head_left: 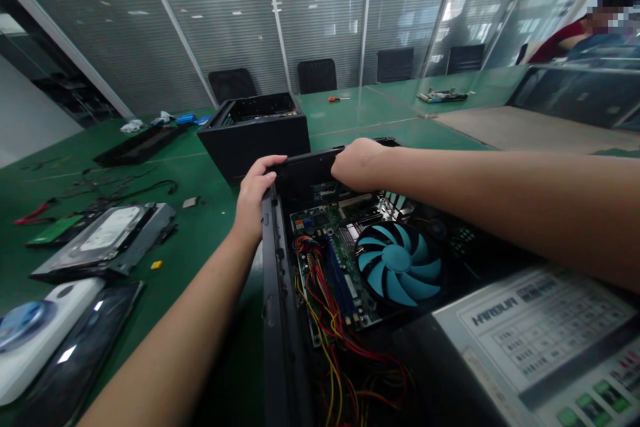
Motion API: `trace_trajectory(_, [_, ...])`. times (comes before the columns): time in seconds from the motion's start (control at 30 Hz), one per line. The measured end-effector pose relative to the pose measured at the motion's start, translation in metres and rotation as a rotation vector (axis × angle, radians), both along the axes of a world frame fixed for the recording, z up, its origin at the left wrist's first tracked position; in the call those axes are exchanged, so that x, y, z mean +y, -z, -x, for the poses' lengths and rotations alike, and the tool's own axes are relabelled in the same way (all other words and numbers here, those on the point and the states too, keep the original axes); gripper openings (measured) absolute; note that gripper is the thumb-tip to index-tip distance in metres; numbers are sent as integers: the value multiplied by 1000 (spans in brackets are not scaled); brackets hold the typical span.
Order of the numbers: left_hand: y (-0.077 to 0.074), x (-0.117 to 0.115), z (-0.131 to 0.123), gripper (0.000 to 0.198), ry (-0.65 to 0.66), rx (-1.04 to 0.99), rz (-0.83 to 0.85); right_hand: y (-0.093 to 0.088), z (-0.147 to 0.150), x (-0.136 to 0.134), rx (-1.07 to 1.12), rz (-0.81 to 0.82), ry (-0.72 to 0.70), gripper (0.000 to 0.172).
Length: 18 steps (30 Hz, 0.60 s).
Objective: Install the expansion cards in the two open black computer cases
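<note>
Computer case, head view: the open black case (273,273) lies near, at the right of the green table (210,210), close in front of the person; its open side faces up, which would explain why the parts inside are so easy to see and reach.
Left hand: this hand (251,199) is partly closed around the far left corner of the case, fingers over the edge; it probably steadies the frame.
Right hand: this hand (359,163) is bent down at the far wall of the case, fingers curled; the fingertips are hidden, so whether they have hold of anything cannot be told.
Right arm: it crosses above the right part of the case, apparently to reach the far wall from above, over the fan (397,259).
Inside the case: a circuit board (327,219) lies left of and beyond the fan; red and yellow wires (330,327) hang loosely toward the near side, and a labelled metal box (530,340) sits near right.
Second case: another black case (255,141) stands just beyond the left corner, seemingly set aside within reach.
Left of the table: a hard drive (107,232), a small yellow piece (157,265) and a dark slab (90,353) lie apart from the case, perhaps to leave the arms room.
Far side: a screwdriver (339,99) lies on the table, well apart from both hands.
</note>
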<state>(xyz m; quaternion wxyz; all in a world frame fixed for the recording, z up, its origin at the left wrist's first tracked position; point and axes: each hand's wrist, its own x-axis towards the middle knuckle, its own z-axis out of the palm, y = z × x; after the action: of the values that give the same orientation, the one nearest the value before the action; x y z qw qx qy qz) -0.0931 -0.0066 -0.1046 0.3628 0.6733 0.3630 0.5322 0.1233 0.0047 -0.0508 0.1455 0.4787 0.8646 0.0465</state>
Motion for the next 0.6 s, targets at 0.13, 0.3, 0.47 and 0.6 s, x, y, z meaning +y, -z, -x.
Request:
trace_trajectory(0.13, [0, 1, 0, 45, -7, 3, -10, -11, -8, -5, -93, 26, -127, 28])
trace_trajectory(0.3, [-2, -3, -1, 46, -6, 17, -24, -14, -21, 3, 161, 221, -204, 26])
trace_trajectory(0.47, [-2, -6, -4, 42, -10, -11, -25, -11, -24, 10, 248, 350, -199, 28])
trace_trajectory(0.6, [-4, -9, -6, 42, -20, -21, -17, -8, -21, 8, 214, 360, -212, 32])
